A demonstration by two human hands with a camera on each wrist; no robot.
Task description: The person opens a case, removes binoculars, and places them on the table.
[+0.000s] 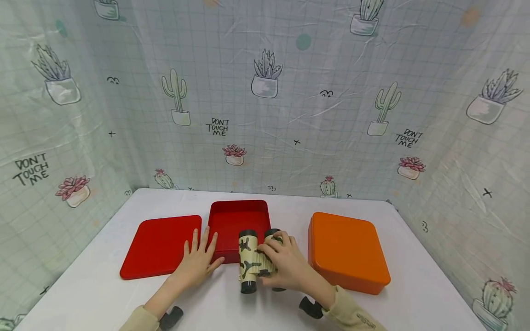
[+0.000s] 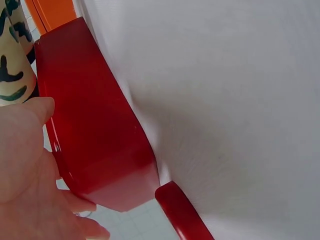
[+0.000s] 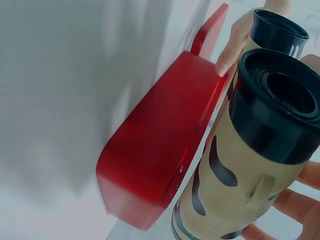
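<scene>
The right wrist view is showing a recessed round opening in the black end of the cream, camouflage-patterned binoculars (image 1: 247,257), which the head view is hiding. My right hand (image 1: 286,263) is gripping them above the near edge of the open red rectangular box (image 1: 237,219); my left hand (image 1: 195,263) is spreading its fingers, thumb touching the rim.

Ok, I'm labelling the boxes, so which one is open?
The red box by the left hand: its inside shows, while the orange box has a covered top.
</scene>
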